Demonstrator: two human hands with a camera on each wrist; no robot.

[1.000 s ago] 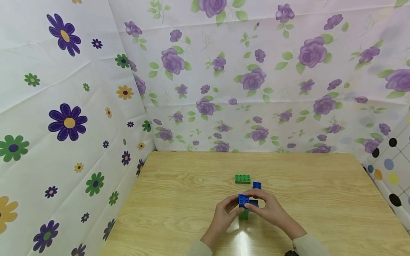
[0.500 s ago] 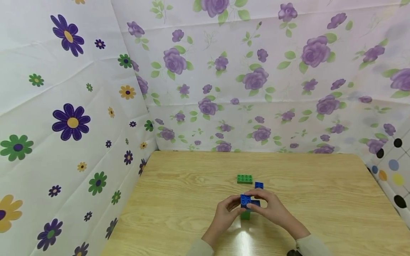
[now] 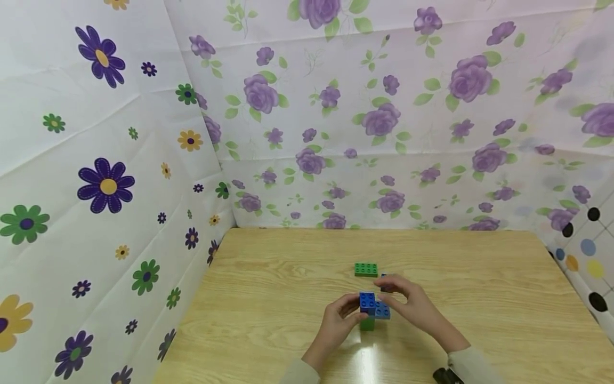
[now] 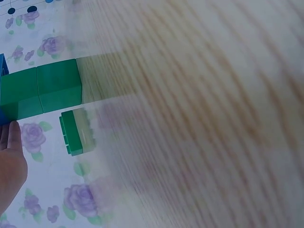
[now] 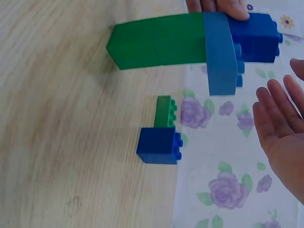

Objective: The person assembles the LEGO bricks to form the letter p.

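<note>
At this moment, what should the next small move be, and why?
Probably bring the right hand onto the loose dark blue block and pinch it. That hand is open and holds nothing, and in the head view it partly covers the block. The left hand holds the block tower, whose light blue piece has bare overhanging studs that could take another block.

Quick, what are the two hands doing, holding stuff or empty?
Left hand: holding the brick tower.
Right hand: open, holding nothing.

Brick stack (image 3: 367,309) on table (image 3: 268,304), bricks (image 3: 366,270) behind
</note>
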